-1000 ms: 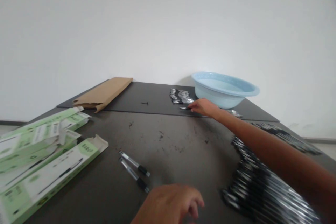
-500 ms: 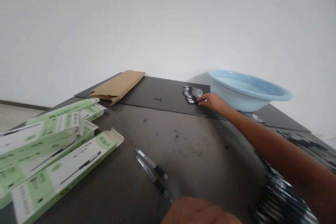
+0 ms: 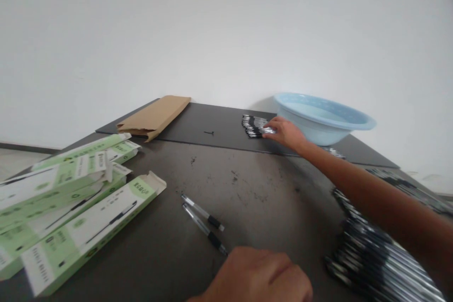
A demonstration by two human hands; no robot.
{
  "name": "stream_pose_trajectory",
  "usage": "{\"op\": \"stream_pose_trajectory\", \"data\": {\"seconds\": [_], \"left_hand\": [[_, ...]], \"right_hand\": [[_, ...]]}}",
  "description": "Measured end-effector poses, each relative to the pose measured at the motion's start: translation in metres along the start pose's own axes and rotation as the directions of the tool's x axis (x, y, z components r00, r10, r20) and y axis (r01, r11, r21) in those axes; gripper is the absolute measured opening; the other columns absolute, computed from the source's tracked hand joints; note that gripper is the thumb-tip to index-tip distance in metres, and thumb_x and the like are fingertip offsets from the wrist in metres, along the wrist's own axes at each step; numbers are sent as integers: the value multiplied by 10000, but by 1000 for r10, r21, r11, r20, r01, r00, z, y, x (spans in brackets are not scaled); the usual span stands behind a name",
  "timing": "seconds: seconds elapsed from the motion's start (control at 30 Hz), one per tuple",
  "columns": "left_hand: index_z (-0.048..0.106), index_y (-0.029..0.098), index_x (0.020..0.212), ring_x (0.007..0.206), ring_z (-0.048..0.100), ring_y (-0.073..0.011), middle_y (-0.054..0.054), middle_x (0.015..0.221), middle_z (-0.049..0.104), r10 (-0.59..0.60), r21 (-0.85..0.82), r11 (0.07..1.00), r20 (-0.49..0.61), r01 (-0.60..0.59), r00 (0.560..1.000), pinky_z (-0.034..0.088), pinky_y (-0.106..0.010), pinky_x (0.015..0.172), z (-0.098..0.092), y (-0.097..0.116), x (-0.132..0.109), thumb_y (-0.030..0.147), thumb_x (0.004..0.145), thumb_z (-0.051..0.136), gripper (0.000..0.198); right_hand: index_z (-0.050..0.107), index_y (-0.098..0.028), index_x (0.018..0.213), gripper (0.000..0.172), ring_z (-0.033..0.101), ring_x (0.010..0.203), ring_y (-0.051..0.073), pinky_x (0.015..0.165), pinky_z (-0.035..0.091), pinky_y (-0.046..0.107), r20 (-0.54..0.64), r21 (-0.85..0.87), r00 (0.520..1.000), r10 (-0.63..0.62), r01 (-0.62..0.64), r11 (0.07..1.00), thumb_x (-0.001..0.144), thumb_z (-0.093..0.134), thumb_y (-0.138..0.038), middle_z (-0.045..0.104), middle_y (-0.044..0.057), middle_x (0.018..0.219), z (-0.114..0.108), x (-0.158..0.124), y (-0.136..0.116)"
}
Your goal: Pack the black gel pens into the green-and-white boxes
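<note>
Far out on the table, my right hand has its thumb and fingers curled around the right end of a row of black-and-clear pens. Its fingertips touch the pens. Low in the middle, my left hand is closed, knuckles up; what it holds, if anything, is hidden. Just beyond its knuckles lie two loose pens, a capped-looking pen and a second pen whose tip ends close to the hand. Under my right forearm spreads a large heap of similar pens.
A light blue basin stands at the back right against the wall. More pens lie at the far right. Green-and-white pen boxes pile up on the left, behind them a brown paper bag. A small black piece lies near the back.
My right hand has shifted left over the row of pens, its fingers more spread across the end. My left hand has come further up into view, closer to the loose pens.
</note>
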State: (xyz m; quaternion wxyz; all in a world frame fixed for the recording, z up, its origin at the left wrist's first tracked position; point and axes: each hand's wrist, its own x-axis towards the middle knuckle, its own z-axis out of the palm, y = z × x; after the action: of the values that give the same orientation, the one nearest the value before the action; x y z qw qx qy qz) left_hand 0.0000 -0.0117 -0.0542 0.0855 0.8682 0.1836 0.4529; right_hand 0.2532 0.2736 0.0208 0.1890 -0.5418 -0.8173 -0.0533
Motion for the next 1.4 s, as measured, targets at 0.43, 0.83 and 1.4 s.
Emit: {"op": "stream_pose_trajectory", "data": {"seconds": [0.43,0.83,1.4], "left_hand": [[562,222,814,657,549,-148,6,708,602,-199,64,976,-110,207,974,418,-305,681,-90,-18,52,288,1111,374,358],[651,217,841,746,582,-202,-46,789,716,-553,492,583,-343,647,759,349,-323,727,-155,-93,56,346,1059,471,312],[761,204,867,761,651,-241,-97,839,791,-597,499,659,-109,563,795,417,-345,729,-162,-101,52,294,989,552,258]], "right_hand": [[841,-393,1118,158,769,637,196,549,553,335,117,261,909,-400,360,896,1072,707,-462,846,27,883,-114,-241,-103],[893,-319,1121,215,785,804,202,712,510,302,330,239,902,-279,205,949,1009,759,-445,882,10,1007,-74,-157,-193],[911,-304,1051,277,822,856,192,679,489,252,555,293,796,-240,82,953,953,813,-544,890,-11,947,-19,-103,-233]]}}
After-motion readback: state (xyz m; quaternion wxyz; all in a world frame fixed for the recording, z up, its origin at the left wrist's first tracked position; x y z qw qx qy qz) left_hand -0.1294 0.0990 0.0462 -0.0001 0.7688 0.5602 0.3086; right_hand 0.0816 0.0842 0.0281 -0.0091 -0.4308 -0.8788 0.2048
